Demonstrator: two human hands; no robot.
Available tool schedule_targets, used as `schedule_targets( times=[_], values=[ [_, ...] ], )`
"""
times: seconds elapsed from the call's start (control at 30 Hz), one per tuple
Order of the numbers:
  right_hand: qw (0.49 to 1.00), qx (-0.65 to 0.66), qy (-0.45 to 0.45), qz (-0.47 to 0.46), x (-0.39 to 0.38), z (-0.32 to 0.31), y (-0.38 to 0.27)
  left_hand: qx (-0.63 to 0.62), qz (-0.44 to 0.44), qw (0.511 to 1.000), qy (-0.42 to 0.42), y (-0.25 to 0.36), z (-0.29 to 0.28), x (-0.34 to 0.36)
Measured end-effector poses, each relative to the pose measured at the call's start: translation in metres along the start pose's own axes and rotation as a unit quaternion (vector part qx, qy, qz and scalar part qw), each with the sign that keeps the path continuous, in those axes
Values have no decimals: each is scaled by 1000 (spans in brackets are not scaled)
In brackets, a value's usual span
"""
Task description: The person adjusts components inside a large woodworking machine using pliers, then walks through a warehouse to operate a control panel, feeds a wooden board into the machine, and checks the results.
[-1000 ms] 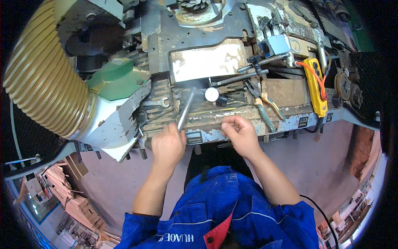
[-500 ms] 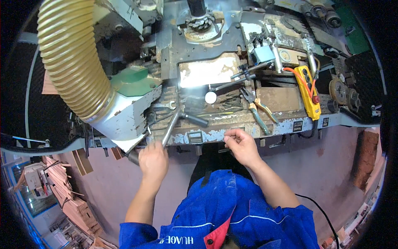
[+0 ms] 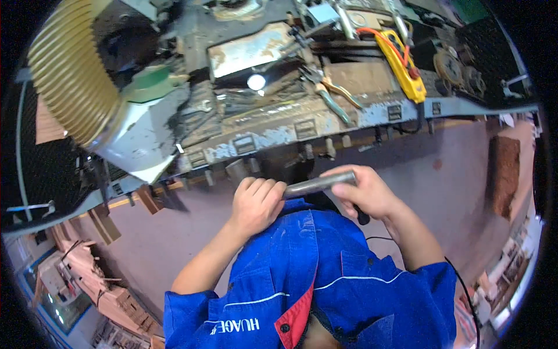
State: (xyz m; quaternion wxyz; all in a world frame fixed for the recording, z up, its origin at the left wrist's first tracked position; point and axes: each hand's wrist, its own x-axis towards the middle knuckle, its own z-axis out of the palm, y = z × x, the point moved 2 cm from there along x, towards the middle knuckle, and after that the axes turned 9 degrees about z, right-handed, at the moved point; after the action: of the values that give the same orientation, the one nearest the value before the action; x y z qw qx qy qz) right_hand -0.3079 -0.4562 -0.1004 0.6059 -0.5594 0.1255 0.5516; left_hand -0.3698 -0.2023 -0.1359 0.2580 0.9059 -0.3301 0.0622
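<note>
My left fingers (image 3: pixel 263 192) hide one end of the steel bar (image 3: pixel 314 185); my right fingers (image 3: pixel 350 193) cover most of the black rod (image 3: pixel 363 217) beneath, so I cannot tell how the two join; the dial gauge (image 3: pixel 256 82) is too blurred to read; the top edge cuts off the ribbed hose (image 3: pixel 72 75).

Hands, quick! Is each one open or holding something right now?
Left hand: closed around the metal bar.
Right hand: holding the same bar.

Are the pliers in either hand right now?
No, the pliers lie on the machine, while the left hand and right hand hold a metal bar.
</note>
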Motion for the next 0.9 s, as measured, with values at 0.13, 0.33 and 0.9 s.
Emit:
schedule_targets(
  times=[0.13, 0.33, 0.9],
  values=[
    [945, -249, 184, -104, -69, 19, 36, -163, 66, 984, 1, 2, 47, 7],
    [921, -195, 331, -60, -97, 36, 109, -378, -327, 866, -9, -17, 118, -21],
    [911, -179, 371, 23, -77, 11, 143, 14, -100, 993, -60, -17, 129, 51]
  ],
)
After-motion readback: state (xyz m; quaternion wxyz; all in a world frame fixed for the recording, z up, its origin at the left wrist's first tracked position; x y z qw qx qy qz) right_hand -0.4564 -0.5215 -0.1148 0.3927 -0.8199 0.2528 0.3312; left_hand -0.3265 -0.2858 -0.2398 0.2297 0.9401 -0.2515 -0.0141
